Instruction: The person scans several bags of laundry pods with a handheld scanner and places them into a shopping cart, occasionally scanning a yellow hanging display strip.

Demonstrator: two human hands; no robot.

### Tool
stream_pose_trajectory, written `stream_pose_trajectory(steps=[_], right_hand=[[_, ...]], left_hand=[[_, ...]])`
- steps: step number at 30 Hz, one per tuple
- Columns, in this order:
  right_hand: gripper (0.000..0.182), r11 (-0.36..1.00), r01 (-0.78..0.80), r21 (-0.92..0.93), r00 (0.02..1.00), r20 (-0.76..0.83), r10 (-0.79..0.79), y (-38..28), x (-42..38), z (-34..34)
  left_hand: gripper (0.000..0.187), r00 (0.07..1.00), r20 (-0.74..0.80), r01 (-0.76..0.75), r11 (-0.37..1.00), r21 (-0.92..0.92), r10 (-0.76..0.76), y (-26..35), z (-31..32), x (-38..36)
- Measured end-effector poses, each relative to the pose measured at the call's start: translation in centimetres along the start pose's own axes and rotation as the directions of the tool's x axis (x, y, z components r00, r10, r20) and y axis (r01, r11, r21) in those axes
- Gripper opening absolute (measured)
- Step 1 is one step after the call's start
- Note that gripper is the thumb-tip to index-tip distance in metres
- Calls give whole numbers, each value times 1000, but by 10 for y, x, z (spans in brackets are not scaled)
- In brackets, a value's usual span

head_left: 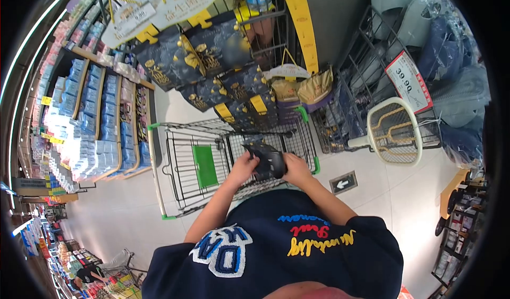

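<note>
Between both hands, over a shopping cart [204, 166] with green trim, is a dark shiny package [270, 162]. My left hand [245, 167] has its fingers closed on the package's left edge. On the other side, my right hand [295, 168] grips its right edge. Just beyond the cart hang rows of dark bags [212, 60] with yellow marks, which look much like the held package. Gold bags [314, 88] stand to the right of them. The underside of the held package is hidden.
Shelves of blue and white packs [109, 124] line the left. At the right, a wire bin [340, 129] holds dark bagged goods beside a white racket [394, 131] and a price sign [408, 82]. Another person [87, 275] is near a cart at the lower left.
</note>
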State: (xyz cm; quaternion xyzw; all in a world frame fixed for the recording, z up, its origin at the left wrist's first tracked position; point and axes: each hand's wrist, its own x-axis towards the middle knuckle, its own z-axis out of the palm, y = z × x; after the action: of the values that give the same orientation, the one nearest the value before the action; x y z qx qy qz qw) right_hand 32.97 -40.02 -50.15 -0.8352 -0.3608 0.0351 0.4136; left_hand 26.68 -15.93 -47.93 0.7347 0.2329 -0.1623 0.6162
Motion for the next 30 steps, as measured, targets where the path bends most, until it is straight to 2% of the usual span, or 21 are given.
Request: stream_pose_trajectory(steps=[1, 2, 3, 4, 5, 7, 8, 9, 11, 15, 19, 21, 23, 24, 25, 26, 27, 30], right_hand=[[57, 998, -62, 19, 998, -27, 62, 4, -4, -7], [64, 992, -126, -9, 992, -1, 126, 10, -9, -12], [65, 994, -109, -14, 990, -92, 108, 18, -16, -15], [65, 975, -220, 18, 973, -60, 221, 15, -18, -27], [65, 943, -329, 47, 944, -26, 330, 12, -20, -38], [62, 951, -299, 77, 946, -104, 306, 34, -33, -42], [58, 931, -357, 81, 926, -105, 364, 30, -33, -54], [52, 946, -311, 87, 925, -201, 322, 31, -36, -59], [50, 908, -383, 171, 892, -187, 412, 28, -39, -74], [42, 901, -387, 195, 888, -186, 421, 29, -51, -87], [39, 922, -352, 161, 902, -207, 380, 40, -55, -89], [40, 911, -394, 117, 889, -204, 411, 43, -65, -85], [42, 909, -399, 116, 884, -215, 415, 48, -70, -82], [43, 912, -396, 104, 891, -195, 409, 43, -71, -87], [44, 911, -394, 120, 893, -186, 410, 43, -72, -90], [43, 910, -380, 166, 898, -168, 406, 46, -72, -90], [42, 893, -423, 156, 881, -159, 445, 39, -73, -96], [43, 891, -407, 199, 883, -162, 440, 44, -80, -97]], left_hand=[[21, 994, 50, -106, 987, 118, 101, -16, -2, 10], [23, 991, 55, -129, 970, 206, 120, -9, 1, 6], [25, 989, 59, -147, 946, 288, 135, -3, 6, 3], [27, 976, 50, -216, 922, 321, 211, 18, 13, -8], [28, 976, 69, -216, 862, 458, 208, 28, 16, -11], [29, 965, 126, -258, 754, 604, 229, 42, 24, -12], [29, 950, 143, -301, 694, 655, 278, 43, 28, -8], [28, 928, 150, -348, 652, 674, 340, 45, 31, -2], [27, 879, 173, -423, 561, 712, 444, 65, 36, -6], [23, 804, 278, -530, 421, 736, 526, 109, 31, -5], [15, 623, 327, -674, 276, 685, 710, 166, 18, 2], [13, 541, 359, -702, 173, 691, 760, 197, 10, 12], [11, 524, 399, -685, 94, 722, 753, 243, 6, 5], [11, 538, 374, -659, 101, 745, 755, 254, 3, 13], [12, 476, 395, -707, 75, 703, 786, 273, 0, 13], [15, 540, 363, -664, 119, 739, 760, 289, 0, 12], [16, 521, 361, -652, 88, 753, 773, 302, -2, 13], [18, 473, 345, -630, 37, 776, 811, 342, -3, 6]])
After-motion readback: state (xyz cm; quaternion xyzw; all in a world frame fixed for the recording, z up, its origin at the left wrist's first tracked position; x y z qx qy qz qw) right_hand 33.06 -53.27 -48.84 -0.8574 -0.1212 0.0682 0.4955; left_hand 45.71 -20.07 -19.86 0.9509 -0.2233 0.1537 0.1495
